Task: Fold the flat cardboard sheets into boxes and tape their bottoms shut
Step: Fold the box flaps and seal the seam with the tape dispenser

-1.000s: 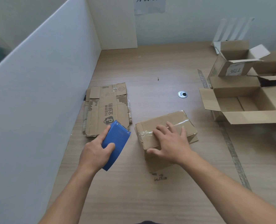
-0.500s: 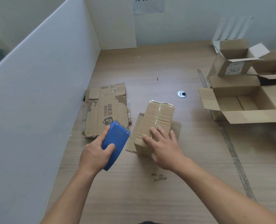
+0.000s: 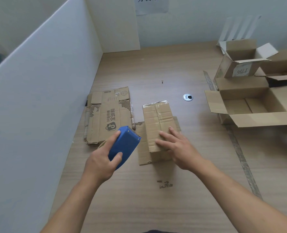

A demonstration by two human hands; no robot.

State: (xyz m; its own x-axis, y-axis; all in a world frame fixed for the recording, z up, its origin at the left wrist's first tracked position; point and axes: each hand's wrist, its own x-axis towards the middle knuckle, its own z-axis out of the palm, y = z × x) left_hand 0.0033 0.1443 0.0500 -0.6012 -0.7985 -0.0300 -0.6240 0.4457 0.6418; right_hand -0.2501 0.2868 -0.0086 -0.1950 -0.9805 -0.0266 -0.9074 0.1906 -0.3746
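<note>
A small folded cardboard box (image 3: 158, 121) stands upside down mid-table, its long side pointing away from me, clear tape running along its bottom seam and its top flaps splayed flat beneath it. My right hand (image 3: 178, 147) rests flat on the box's near end with straight fingers. My left hand (image 3: 104, 158) grips a blue tape dispenser (image 3: 124, 145), held just left of the box and above the table. A stack of flat cardboard sheets (image 3: 107, 115) lies to the left, by the partition.
A white partition (image 3: 38, 98) walls off the left side. Several open finished boxes (image 3: 253, 101) crowd the right edge of the wooden table (image 3: 156, 207). A round metal grommet (image 3: 188, 97) sits behind the box. Small tape scraps (image 3: 164, 184) lie near me.
The box has been turned about a quarter turn, from lying crosswise to pointing away from me. My right hand shifted with it to its near end. The left hand kept the dispenser almost still.
</note>
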